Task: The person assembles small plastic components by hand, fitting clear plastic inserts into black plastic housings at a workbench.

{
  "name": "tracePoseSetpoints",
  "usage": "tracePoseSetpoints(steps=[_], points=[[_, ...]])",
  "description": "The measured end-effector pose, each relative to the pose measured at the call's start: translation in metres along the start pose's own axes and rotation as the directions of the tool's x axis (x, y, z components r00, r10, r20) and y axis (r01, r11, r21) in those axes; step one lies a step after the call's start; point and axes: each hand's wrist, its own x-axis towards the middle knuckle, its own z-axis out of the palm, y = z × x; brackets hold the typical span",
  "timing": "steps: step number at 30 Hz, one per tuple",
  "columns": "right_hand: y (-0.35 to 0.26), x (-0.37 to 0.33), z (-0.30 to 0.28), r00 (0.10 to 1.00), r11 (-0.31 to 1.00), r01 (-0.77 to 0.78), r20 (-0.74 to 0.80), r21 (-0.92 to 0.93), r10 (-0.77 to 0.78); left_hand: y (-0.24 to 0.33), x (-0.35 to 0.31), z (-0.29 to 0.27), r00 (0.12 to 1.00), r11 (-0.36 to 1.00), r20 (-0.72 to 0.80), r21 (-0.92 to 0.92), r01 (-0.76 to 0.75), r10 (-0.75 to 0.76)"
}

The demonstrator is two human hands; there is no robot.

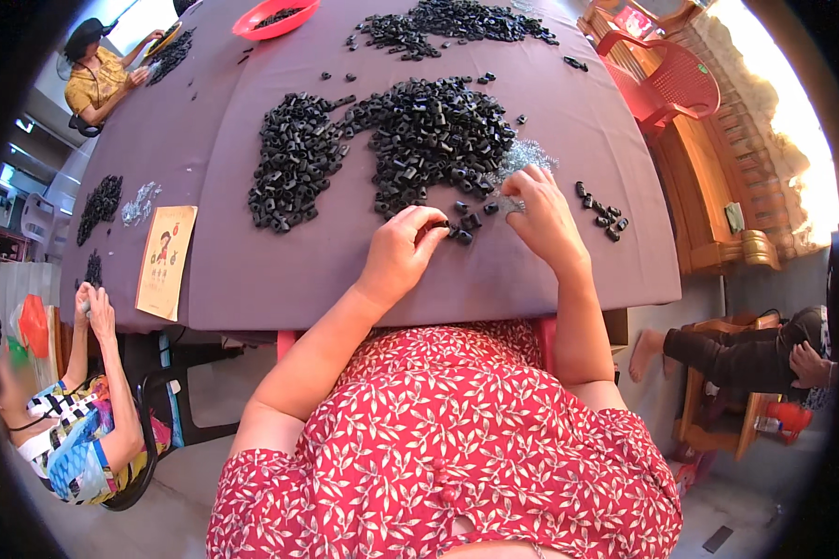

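Observation:
My left hand (403,246) is closed in a pinch on a small black plastic piece, mostly hidden by the fingertips, just above the table. A few loose black pieces (472,222) lie beside those fingertips. With its fingers bent together, my right hand (545,219) is at the near edge of a heap of thin silvery metal bits (533,155) that look like small springs. Whatever its fingertips hold is too small to make out. A large mound of black plastic pieces (438,130) lies beyond both hands, and another long mound (294,163) sits to the left.
A purple-grey cloth covers the table (252,270). Several black pieces (604,212) lie to the right. A yellow booklet (166,261) is at left; a red bowl (275,19) stands far off. Two people work at the left side; another sits at right, near a red chair (662,79).

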Motion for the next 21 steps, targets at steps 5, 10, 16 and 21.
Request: tracePoseSetpoints(steps=[5, 10, 16, 21], points=[[-0.040, 0.002, 0.005, 0.983, 0.967, 0.154, 0.067, 0.205, -0.171, 0.000, -0.001, -0.002, 0.999, 0.999, 0.023, 0.040, -0.028, 0.027], [-0.041, -0.001, 0.016, 0.964, 0.948, 0.174, 0.149, 0.266, -0.219, -0.002, 0.000, -0.001, 0.997, 0.995, 0.030, 0.071, -0.075, 0.073], [-0.042, -0.002, 0.014, 0.975, 0.945, 0.136, 0.128, 0.297, -0.181, 0.002, -0.001, -0.004, 0.998, 0.995, 0.039, 0.080, -0.055, 0.052], [-0.041, -0.002, 0.016, 0.973, 0.958, 0.158, 0.128, 0.240, -0.193, 0.002, -0.001, -0.003, 0.999, 0.997, 0.032, 0.072, -0.039, 0.037]])
